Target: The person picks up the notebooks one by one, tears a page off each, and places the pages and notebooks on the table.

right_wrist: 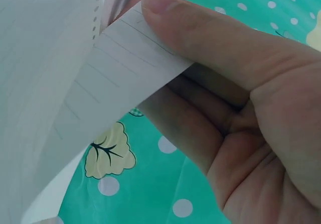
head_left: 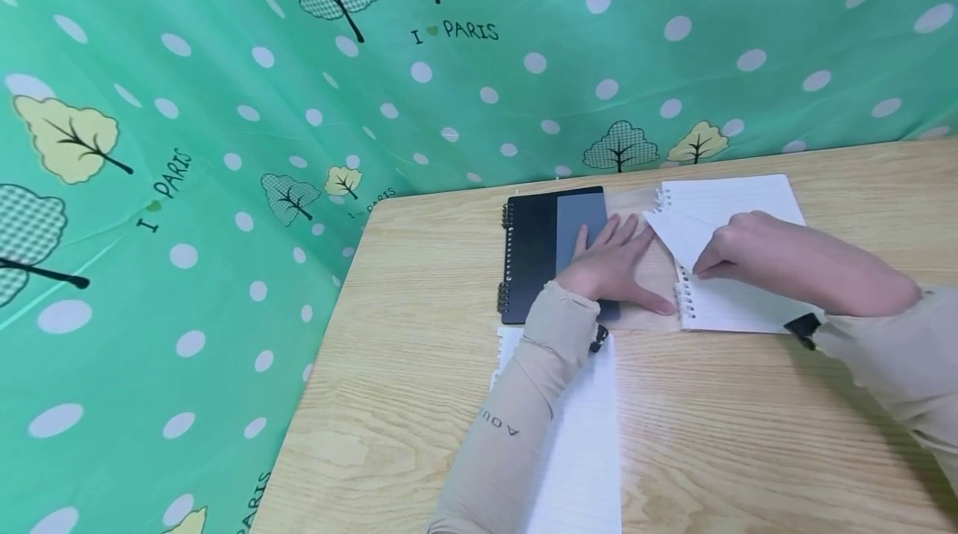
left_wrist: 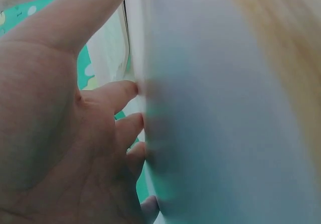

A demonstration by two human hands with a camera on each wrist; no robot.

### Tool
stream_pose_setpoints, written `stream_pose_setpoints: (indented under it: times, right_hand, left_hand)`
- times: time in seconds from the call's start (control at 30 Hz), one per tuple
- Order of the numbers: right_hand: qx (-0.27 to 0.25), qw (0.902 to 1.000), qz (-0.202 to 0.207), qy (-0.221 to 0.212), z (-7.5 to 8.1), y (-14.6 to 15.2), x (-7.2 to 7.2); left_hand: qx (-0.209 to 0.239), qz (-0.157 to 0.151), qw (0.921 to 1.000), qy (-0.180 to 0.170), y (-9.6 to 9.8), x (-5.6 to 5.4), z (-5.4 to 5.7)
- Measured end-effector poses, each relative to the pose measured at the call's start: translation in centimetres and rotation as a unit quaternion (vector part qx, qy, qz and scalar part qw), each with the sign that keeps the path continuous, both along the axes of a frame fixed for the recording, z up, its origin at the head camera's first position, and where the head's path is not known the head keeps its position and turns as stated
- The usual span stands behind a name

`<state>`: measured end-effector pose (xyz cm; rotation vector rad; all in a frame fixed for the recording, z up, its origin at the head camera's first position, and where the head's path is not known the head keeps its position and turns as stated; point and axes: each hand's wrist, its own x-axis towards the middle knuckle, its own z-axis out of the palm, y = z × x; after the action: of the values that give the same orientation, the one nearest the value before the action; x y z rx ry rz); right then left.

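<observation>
An open ring-bound notebook lies on the table, its black cover (head_left: 533, 259) to the left and its lined pages (head_left: 756, 301) to the right. My left hand (head_left: 609, 264) rests with spread fingers on a grey panel and a translucent sheet (head_left: 654, 268) between cover and pages. Thumb and fingers of my right hand (head_left: 744, 247) pinch a lined sheet (right_wrist: 115, 58) near the binding. That sheet is lifted and bent over; a row of punched holes shows beside it in the right wrist view. The metal rings (head_left: 683, 301) run along the pages' left edge.
A loose lined sheet (head_left: 580, 451) with a notched edge lies below the notebook, partly under the left sleeve (head_left: 509, 434). A green curtain (head_left: 479, 85) with dots and trees hangs behind and left of the wooden table (head_left: 389, 351).
</observation>
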<state>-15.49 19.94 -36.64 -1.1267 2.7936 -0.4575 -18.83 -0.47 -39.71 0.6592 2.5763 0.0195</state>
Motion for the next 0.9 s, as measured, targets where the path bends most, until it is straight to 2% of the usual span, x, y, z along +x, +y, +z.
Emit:
stream_pose_setpoints:
  times: [0.27, 0.47, 0.73, 0.8, 0.9]
  right_hand:
    - [-0.003, 0.9999, 0.013, 0.001, 0.0, -0.2, 0.1]
    - [-0.005, 0.9998, 0.011, -0.014, 0.1, -0.5, 0.3]
    - [-0.014, 0.9993, 0.033, 0.014, 0.1, -0.9, 0.9]
    - [-0.021, 0.9992, 0.035, 0.002, 0.2, -0.9, 1.0]
    - [-0.036, 0.9974, 0.061, -0.011, 0.2, -1.0, 1.4]
  left_hand:
    - [0.003, 0.002, 1.0000, -0.004, 0.2, 0.0, 0.1]
    - [0.002, 0.003, 1.0000, -0.006, 0.1, 0.1, 0.1]
    - [0.004, 0.001, 1.0000, -0.005, 0.1, 0.3, 0.0]
    - [0.008, 0.003, 0.9999, -0.006, 0.1, 0.2, 0.0]
    - [0.015, 0.006, 0.9998, -0.007, 0.1, 0.1, 0.0]
